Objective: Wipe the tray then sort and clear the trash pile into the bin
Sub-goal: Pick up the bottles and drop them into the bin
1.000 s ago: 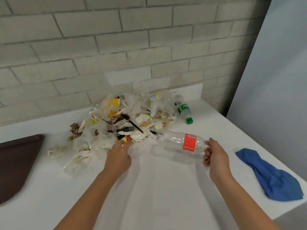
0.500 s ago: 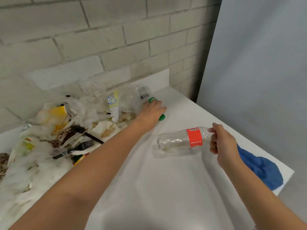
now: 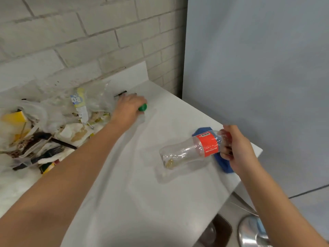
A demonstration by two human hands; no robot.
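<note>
The red-labelled bottle (image 3: 188, 150) is gripped at its neck by the right hand (image 3: 236, 150), long axis level, base leftward. The green-capped bottle (image 3: 142, 107), at the trash pile (image 3: 53, 132) edge, is clasped by the left hand (image 3: 128, 108). The metal lid (image 3: 249, 230), judged the bin's, lies nearer the right hand.

Bare forearms (image 3: 71, 175), dark-painted nails (image 3: 230, 153) on right hand (image 3: 237, 150)

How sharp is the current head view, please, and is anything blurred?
Head view: the trash pile at the left edge is smeared; the red-labelled bottle is sharper, label readable; a soft shadow lies under it; the brick wall courses tilt.
</note>
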